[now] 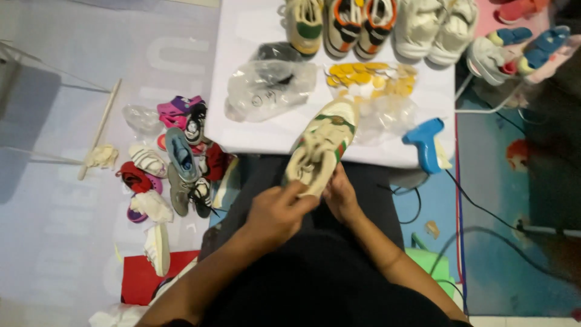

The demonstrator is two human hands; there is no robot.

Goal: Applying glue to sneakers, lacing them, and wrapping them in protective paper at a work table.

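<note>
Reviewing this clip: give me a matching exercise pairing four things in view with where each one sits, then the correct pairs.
Things:
1. cream sneaker
2. blue glue gun
3. yellow discs
4. pile of small shoes

Places:
A. on the floor, left of the white table
B. at the table's right front corner
C. held by the left hand and right hand
D. in a clear bag on the table

Pairs: 1-C, 2-B, 3-D, 4-A
</note>
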